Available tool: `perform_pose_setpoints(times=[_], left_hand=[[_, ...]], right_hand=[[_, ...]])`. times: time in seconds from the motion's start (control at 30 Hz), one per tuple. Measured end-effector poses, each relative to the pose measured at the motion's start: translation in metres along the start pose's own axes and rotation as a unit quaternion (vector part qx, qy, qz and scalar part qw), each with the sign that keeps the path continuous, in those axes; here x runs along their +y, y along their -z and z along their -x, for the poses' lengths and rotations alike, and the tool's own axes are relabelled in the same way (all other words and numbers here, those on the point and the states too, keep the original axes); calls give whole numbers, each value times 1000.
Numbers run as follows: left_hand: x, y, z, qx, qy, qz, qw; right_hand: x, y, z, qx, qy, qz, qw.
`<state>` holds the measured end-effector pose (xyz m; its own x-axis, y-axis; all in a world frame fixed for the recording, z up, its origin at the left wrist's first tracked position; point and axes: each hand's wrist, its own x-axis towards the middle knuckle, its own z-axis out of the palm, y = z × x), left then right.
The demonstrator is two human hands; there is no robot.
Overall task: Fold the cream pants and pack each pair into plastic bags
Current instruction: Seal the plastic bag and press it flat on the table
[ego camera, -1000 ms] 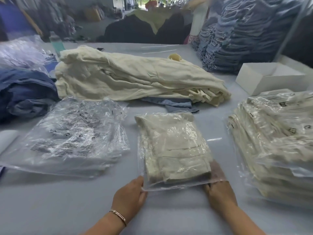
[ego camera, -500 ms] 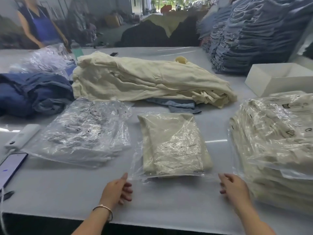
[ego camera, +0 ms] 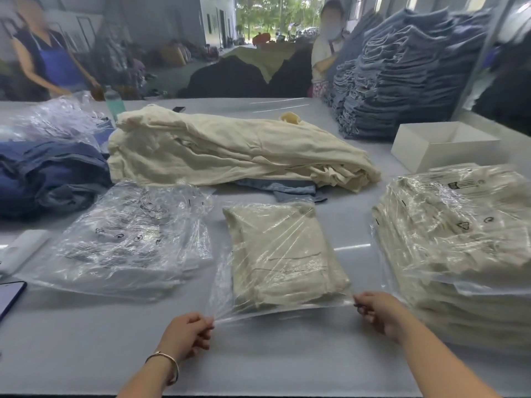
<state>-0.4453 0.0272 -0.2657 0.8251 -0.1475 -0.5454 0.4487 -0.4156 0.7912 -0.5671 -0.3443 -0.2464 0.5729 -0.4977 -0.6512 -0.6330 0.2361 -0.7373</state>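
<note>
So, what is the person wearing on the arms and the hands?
Both forearms are bare, with no sleeves in view and no gloves on either hand. The left hand has a thin metal bangle at the wrist. The right hand shows no jewellery.

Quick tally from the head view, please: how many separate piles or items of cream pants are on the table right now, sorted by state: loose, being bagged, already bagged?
Loose cream pants pile: 1
Bagged pair with its bag pinched by the left hand and right hand: 1
Stack of bagged cream pants: 1
Total: 3
</note>
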Motion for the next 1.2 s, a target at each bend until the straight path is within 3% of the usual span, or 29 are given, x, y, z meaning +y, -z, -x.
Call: perform_pose_setpoints(times=[0.13,0.2,0.27,0.33,0.43,0.5,0.6,0.67,0.7,0.83,1.2], left_hand=[[15,11,-5,28,-39,36,998],[18,12,-5,3,-4,43,999],[12,9,0,-48,42,-28,998],[1,4,4,-82,36,-109,990],[-7,8,2,-100,-1,-124,987],[-7,16,2,-123,-12,-97,988],[-10,24,1,-152,-28,-86,984],[-12,25,-1,-143,-42,-84,985],[-13,25,-3,-136,-45,-77,987],[-14,26,-7,-135,-41,-54,989],[-13,24,-10,-159,-112,-117,974]], right_hand=[[-3,-3,0,56,65,-29,996],[1,-8,4,96,82,37,991],[12,-16,8,149,75,218,962],[21,-26,21,212,88,362,904],[30,-58,46,311,208,299,878],[33,-93,64,247,245,225,910],[36,-155,87,-56,129,131,981],[36,-192,97,-219,15,81,972],[37,-207,100,-253,-18,54,966],[43,-246,99,-221,-53,-67,972],[48,-271,94,-63,-1,-137,989]])
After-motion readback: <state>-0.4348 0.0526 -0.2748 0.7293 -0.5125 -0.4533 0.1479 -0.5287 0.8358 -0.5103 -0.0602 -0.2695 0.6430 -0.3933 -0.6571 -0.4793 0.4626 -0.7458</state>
